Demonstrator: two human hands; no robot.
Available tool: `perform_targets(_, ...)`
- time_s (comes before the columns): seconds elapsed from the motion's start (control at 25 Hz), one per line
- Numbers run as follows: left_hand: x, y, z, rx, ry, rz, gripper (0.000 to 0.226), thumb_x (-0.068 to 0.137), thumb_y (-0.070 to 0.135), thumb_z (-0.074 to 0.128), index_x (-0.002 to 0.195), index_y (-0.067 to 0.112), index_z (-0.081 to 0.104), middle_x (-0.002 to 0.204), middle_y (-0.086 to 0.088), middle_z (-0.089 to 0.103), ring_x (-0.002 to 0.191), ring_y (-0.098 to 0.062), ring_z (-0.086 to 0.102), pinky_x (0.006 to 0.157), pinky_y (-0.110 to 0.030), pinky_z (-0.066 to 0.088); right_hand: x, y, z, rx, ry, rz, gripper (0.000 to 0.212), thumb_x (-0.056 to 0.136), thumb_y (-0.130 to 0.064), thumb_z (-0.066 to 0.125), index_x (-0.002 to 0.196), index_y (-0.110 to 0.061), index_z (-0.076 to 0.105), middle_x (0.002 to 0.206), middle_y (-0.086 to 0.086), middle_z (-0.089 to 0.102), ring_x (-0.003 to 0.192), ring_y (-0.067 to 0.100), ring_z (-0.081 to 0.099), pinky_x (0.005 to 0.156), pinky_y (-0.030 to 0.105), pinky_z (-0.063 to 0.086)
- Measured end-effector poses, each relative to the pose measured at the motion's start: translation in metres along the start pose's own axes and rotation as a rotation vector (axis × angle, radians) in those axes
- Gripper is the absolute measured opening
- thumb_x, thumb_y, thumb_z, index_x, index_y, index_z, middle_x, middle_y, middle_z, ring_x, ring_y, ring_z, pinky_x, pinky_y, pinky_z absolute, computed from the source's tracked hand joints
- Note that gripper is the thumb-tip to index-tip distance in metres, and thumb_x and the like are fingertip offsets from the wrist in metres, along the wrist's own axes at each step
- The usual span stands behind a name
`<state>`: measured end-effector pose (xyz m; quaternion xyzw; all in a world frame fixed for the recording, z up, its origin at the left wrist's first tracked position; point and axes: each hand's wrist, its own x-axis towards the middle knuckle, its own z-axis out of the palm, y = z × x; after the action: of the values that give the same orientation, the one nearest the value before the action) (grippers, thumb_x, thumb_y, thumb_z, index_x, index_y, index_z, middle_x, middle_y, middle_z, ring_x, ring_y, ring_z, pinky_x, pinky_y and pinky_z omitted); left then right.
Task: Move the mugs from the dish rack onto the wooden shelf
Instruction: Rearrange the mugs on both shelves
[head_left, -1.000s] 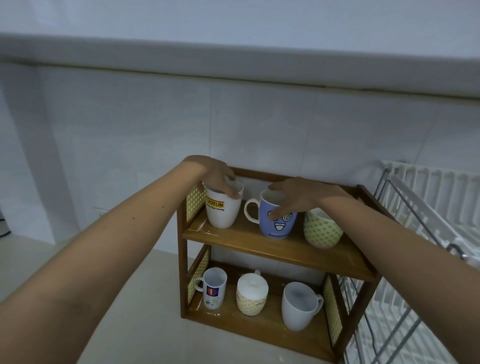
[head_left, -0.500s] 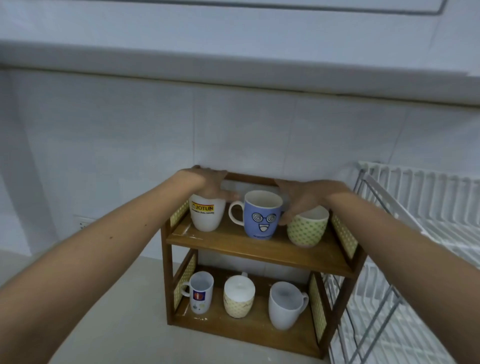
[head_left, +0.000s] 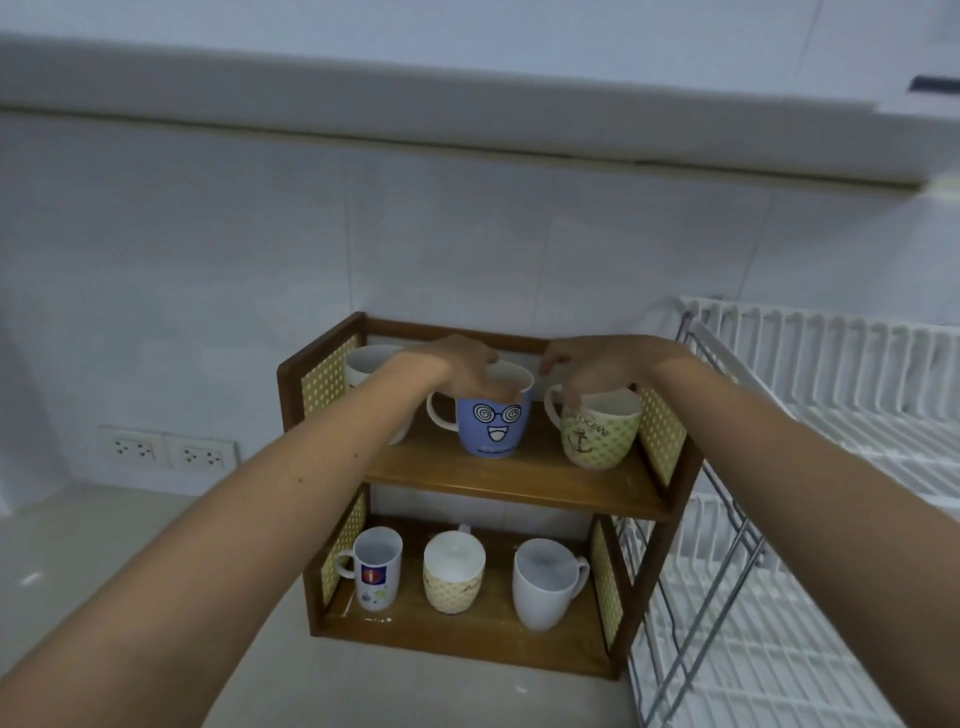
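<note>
The two-tier wooden shelf (head_left: 519, 486) stands on the counter against the tiled wall. On its top tier are a white mug (head_left: 366, 364), a blue mug with a cartoon face (head_left: 493, 423) and a green patterned anchor mug (head_left: 597, 439). My left hand (head_left: 462, 364) grips the blue mug's rim from above, and its forearm hides much of the white mug. My right hand (head_left: 592, 364) holds the rim of the green mug. The lower tier holds a white logo mug (head_left: 376, 569), a yellow patterned mug (head_left: 453, 574) and a plain white mug (head_left: 543, 584).
The white wire dish rack (head_left: 831, 395) with a metal frame stands right beside the shelf on the right; no mugs show in it. Two wall sockets (head_left: 169, 452) sit low on the tiles at the left. Pale counter (head_left: 130, 545) spreads in front.
My left hand has shifted from the white mug to the blue mug. My right hand has gone from the blue mug to the green mug, whose anchor print now faces me.
</note>
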<state>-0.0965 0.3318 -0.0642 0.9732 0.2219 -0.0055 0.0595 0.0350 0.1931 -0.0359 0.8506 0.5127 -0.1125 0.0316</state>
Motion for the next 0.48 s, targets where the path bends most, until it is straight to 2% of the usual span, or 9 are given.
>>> perform_targets(0.08, 0.002, 0.000, 0.001, -0.002, -0.006, -0.001, 0.093, 0.077, 0.073, 0.050, 0.148, 0.017, 0.028, 0.152, -0.008, 0.036, 0.134, -0.029, 0.039, 0.105, -0.039, 0.036, -0.004, -0.001, 0.003, -0.110, 0.047, 0.155, 0.065, 0.080, -0.053, 0.062, 0.132, -0.017, 0.049, 0.129, 0.006, 0.054, 0.106, 0.025, 0.055, 0.081, 0.036, 0.049)
perform_targets(0.12, 0.003, 0.001, 0.000, -0.003, -0.006, 0.002, 0.093, 0.077, 0.072, 0.051, 0.148, 0.017, 0.028, 0.153, -0.008, 0.036, 0.134, -0.029, 0.039, 0.105, -0.039, 0.036, -0.007, 0.001, 0.005, -0.165, 0.041, 0.210, 0.070, 0.077, -0.060, 0.061, 0.129, -0.014, 0.052, 0.122, 0.007, 0.058, 0.098, 0.025, 0.059, 0.074, 0.036, 0.051)
perform_targets(0.16, 0.003, 0.001, 0.000, -0.001, -0.006, 0.007, 0.093, 0.077, 0.072, 0.051, 0.148, 0.016, 0.028, 0.153, -0.008, 0.035, 0.134, -0.029, 0.039, 0.105, -0.039, 0.036, -0.007, 0.004, 0.008, -0.157, 0.026, 0.217, 0.070, 0.076, -0.060, 0.064, 0.126, -0.012, 0.054, 0.119, 0.008, 0.060, 0.094, 0.025, 0.060, 0.067, 0.035, 0.052)
perform_targets(0.28, 0.004, -0.001, -0.002, -0.002, -0.013, 0.013, 0.093, 0.077, 0.072, 0.051, 0.149, 0.016, 0.026, 0.155, -0.008, 0.032, 0.137, -0.030, 0.036, 0.107, -0.040, 0.033, -0.008, 0.009, 0.005, -0.049, -0.016, 0.160, 0.074, 0.072, -0.040, 0.078, 0.136, -0.019, 0.047, 0.135, 0.009, 0.049, 0.110, 0.029, 0.052, 0.062, 0.034, 0.052)
perform_targets(0.4, 0.004, -0.002, -0.001, -0.002, -0.018, 0.013, 0.093, 0.077, 0.071, 0.052, 0.149, 0.019, 0.025, 0.156, -0.006, 0.029, 0.139, -0.029, 0.033, 0.108, -0.040, 0.031, -0.008, 0.009, 0.001, -0.038, -0.034, 0.122, 0.078, 0.071, -0.029, 0.081, 0.138, -0.024, 0.043, 0.143, 0.007, 0.041, 0.111, 0.028, 0.047, 0.052, 0.028, 0.046)
perform_targets(0.48, 0.004, -0.004, 0.000, -0.038, -0.024, 0.013, 0.092, 0.077, 0.070, 0.052, 0.149, 0.020, 0.025, 0.157, -0.006, 0.028, 0.139, -0.029, 0.032, 0.109, -0.040, 0.030, -0.005, 0.010, 0.004, -0.043, -0.023, 0.127, 0.078, 0.069, -0.027, 0.082, 0.138, -0.026, 0.043, 0.145, 0.005, 0.039, 0.118, 0.031, 0.046, 0.057, 0.031, 0.049)
